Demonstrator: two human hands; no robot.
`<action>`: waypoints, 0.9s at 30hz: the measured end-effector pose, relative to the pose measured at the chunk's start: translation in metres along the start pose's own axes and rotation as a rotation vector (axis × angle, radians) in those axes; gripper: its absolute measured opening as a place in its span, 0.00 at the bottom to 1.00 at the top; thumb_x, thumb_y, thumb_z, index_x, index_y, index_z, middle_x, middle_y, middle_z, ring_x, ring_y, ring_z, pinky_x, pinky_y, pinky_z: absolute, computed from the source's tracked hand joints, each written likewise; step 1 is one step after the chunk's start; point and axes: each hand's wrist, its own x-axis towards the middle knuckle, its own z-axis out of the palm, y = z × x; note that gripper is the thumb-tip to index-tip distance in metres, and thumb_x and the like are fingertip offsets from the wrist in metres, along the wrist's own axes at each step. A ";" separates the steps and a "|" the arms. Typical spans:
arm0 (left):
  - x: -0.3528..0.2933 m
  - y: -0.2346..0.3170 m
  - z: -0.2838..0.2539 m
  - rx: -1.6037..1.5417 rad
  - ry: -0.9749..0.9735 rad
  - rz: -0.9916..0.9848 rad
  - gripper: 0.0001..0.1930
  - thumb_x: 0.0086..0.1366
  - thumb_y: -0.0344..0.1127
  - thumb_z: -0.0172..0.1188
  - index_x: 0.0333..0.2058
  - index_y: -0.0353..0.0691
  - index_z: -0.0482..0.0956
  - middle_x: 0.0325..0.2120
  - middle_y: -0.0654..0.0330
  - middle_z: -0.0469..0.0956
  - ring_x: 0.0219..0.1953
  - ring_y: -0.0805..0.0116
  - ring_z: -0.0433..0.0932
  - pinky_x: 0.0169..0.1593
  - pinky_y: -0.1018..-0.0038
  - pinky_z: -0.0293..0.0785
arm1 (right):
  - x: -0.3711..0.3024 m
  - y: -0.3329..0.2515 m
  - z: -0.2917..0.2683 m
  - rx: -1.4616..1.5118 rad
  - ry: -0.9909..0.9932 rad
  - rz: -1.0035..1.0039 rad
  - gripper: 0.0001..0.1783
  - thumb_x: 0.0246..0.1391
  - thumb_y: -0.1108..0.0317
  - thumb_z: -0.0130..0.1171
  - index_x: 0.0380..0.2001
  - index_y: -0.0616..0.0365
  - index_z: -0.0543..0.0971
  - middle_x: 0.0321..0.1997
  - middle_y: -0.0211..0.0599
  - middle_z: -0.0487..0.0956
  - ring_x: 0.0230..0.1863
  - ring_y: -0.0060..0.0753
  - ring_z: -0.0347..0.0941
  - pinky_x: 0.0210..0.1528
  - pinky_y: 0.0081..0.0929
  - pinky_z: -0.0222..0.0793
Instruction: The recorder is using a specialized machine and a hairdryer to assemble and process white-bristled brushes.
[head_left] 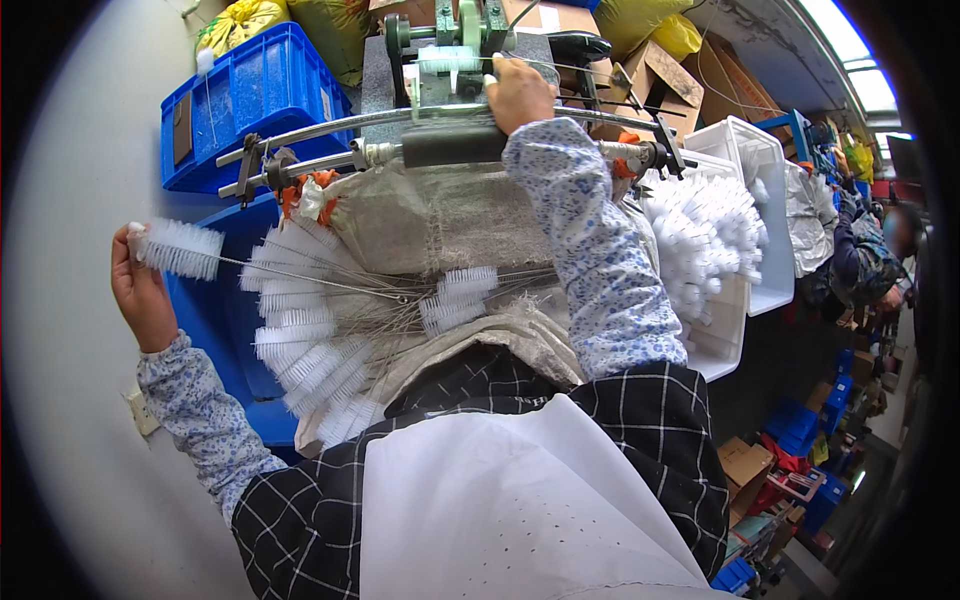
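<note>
Out at the far left, my left hand [145,295] pinches the end of a white bottle brush [185,249]. Its thin wire stem runs right, toward a fan of similar white brushes [300,350] lying in front of me. My right hand [522,92] is up at a bench machine [468,25], with bent fingers beside another white brush [447,60] in the machine. A wire extends right from that brush, past my fingertips. Whatever those fingers hold is too small to make out. Below them, a dark roller [453,145] sits between metal rods.
Two metal rods [320,130] cross in front of the machine. Blue crates [245,100] stand at the left by a white wall. On the right, white bins [730,335] hold many white brushes [705,235]. Another person [870,255] is at the far right, beyond cartons and crates.
</note>
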 end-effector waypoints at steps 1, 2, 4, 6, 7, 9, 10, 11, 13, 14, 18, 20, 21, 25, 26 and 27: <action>0.000 0.002 0.006 -0.008 -0.051 0.003 0.11 0.60 0.36 0.46 0.40 0.40 0.68 0.33 0.61 0.71 0.36 0.77 0.70 0.41 0.83 0.67 | 0.000 -0.006 0.001 0.002 0.000 0.001 0.18 0.44 0.63 0.49 0.42 0.53 0.70 0.40 0.36 0.72 0.43 0.41 0.67 0.42 0.41 0.60; 0.000 0.003 0.012 -0.007 -0.053 0.004 0.11 0.60 0.36 0.46 0.40 0.40 0.68 0.33 0.61 0.71 0.36 0.77 0.70 0.41 0.83 0.67 | 0.000 -0.011 0.001 0.002 -0.019 0.003 0.18 0.44 0.63 0.49 0.42 0.53 0.70 0.41 0.36 0.72 0.43 0.40 0.67 0.42 0.41 0.60; 0.001 0.005 0.021 -0.026 -0.152 0.023 0.11 0.60 0.36 0.45 0.39 0.39 0.68 0.32 0.62 0.72 0.34 0.79 0.70 0.39 0.85 0.67 | -0.001 -0.013 -0.001 0.002 -0.038 0.005 0.18 0.45 0.64 0.49 0.42 0.53 0.70 0.41 0.36 0.71 0.43 0.40 0.67 0.43 0.41 0.59; -0.001 0.008 0.024 -0.019 -0.169 0.012 0.11 0.61 0.36 0.45 0.39 0.38 0.68 0.31 0.62 0.72 0.34 0.79 0.70 0.39 0.86 0.67 | -0.001 -0.010 -0.004 0.021 -0.036 -0.012 0.18 0.45 0.63 0.49 0.41 0.54 0.70 0.42 0.36 0.71 0.43 0.40 0.67 0.43 0.41 0.60; -0.002 0.009 0.024 -0.010 -0.156 0.021 0.11 0.61 0.36 0.45 0.39 0.38 0.68 0.32 0.62 0.72 0.34 0.79 0.70 0.39 0.85 0.67 | -0.002 -0.007 -0.004 0.020 -0.037 -0.012 0.18 0.45 0.63 0.49 0.41 0.54 0.70 0.42 0.36 0.71 0.43 0.40 0.67 0.43 0.41 0.60; -0.004 0.007 0.023 -0.005 -0.144 0.028 0.11 0.61 0.36 0.45 0.39 0.38 0.68 0.32 0.62 0.72 0.34 0.79 0.70 0.39 0.85 0.67 | -0.001 0.006 -0.006 0.012 -0.020 -0.016 0.18 0.45 0.62 0.49 0.41 0.54 0.70 0.42 0.37 0.71 0.43 0.40 0.67 0.44 0.39 0.60; -0.005 0.006 0.020 -0.005 -0.118 0.033 0.11 0.61 0.36 0.45 0.39 0.38 0.68 0.32 0.61 0.72 0.34 0.79 0.70 0.39 0.85 0.67 | -0.001 0.013 -0.007 0.009 -0.023 -0.017 0.18 0.45 0.62 0.49 0.41 0.54 0.70 0.42 0.37 0.71 0.43 0.40 0.67 0.44 0.39 0.60; -0.005 0.002 0.019 -0.010 -0.099 0.038 0.11 0.61 0.36 0.45 0.39 0.38 0.68 0.32 0.61 0.71 0.35 0.79 0.70 0.40 0.85 0.67 | -0.001 0.024 -0.010 -0.004 -0.013 -0.012 0.18 0.44 0.62 0.49 0.41 0.54 0.70 0.42 0.37 0.72 0.43 0.41 0.68 0.43 0.38 0.61; -0.003 -0.004 0.017 -0.018 -0.101 0.024 0.11 0.60 0.36 0.45 0.40 0.38 0.68 0.33 0.61 0.71 0.35 0.78 0.70 0.40 0.84 0.67 | 0.000 0.050 -0.012 -0.020 0.043 -0.024 0.19 0.44 0.61 0.49 0.42 0.54 0.70 0.40 0.38 0.72 0.41 0.41 0.68 0.42 0.34 0.62; -0.006 -0.001 0.011 -0.001 -0.080 0.014 0.11 0.60 0.36 0.45 0.40 0.38 0.67 0.33 0.61 0.71 0.35 0.78 0.70 0.41 0.84 0.67 | 0.002 0.055 -0.013 0.009 0.026 -0.023 0.19 0.44 0.61 0.50 0.42 0.54 0.70 0.40 0.37 0.72 0.41 0.41 0.68 0.42 0.34 0.62; -0.009 0.002 0.005 -0.024 -0.073 0.009 0.11 0.60 0.35 0.45 0.40 0.37 0.67 0.33 0.61 0.71 0.36 0.78 0.70 0.42 0.84 0.67 | 0.009 0.084 -0.017 -0.002 0.010 -0.036 0.19 0.44 0.61 0.50 0.42 0.52 0.70 0.41 0.37 0.72 0.42 0.40 0.68 0.43 0.35 0.62; -0.002 -0.007 0.018 -0.118 -0.119 0.020 0.11 0.61 0.35 0.45 0.40 0.37 0.67 0.33 0.62 0.71 0.35 0.79 0.69 0.41 0.85 0.66 | 0.015 0.107 -0.022 -0.026 -0.086 0.014 0.17 0.46 0.60 0.48 0.42 0.49 0.71 0.41 0.38 0.72 0.42 0.42 0.68 0.45 0.36 0.62; -0.002 -0.005 0.025 -0.169 -0.158 0.044 0.11 0.61 0.34 0.44 0.40 0.36 0.67 0.32 0.63 0.71 0.35 0.80 0.69 0.40 0.86 0.65 | 0.018 0.118 -0.024 0.060 -0.068 -0.020 0.17 0.47 0.59 0.46 0.41 0.49 0.71 0.38 0.41 0.73 0.40 0.45 0.69 0.45 0.35 0.62; -0.001 0.000 0.052 -0.181 -0.171 -0.037 0.10 0.61 0.35 0.45 0.38 0.37 0.68 0.29 0.66 0.70 0.31 0.83 0.67 0.37 0.88 0.64 | 0.034 0.137 -0.037 -0.399 -0.018 -0.019 0.17 0.50 0.59 0.41 0.45 0.41 0.67 0.44 0.37 0.70 0.44 0.42 0.66 0.46 0.35 0.61; -0.001 -0.001 0.058 -0.231 -0.215 -0.051 0.10 0.61 0.36 0.45 0.38 0.37 0.68 0.29 0.67 0.70 0.31 0.83 0.67 0.36 0.88 0.64 | 0.039 0.144 -0.037 -0.443 -0.038 -0.088 0.17 0.50 0.58 0.41 0.44 0.41 0.67 0.43 0.36 0.70 0.44 0.41 0.66 0.45 0.34 0.61; -0.002 0.000 0.063 -0.180 -0.234 -0.075 0.10 0.61 0.36 0.45 0.37 0.38 0.68 0.28 0.67 0.70 0.30 0.83 0.67 0.34 0.89 0.64 | 0.042 0.153 -0.037 -0.241 -0.128 -0.110 0.15 0.50 0.61 0.43 0.42 0.42 0.68 0.41 0.35 0.71 0.42 0.40 0.67 0.44 0.32 0.62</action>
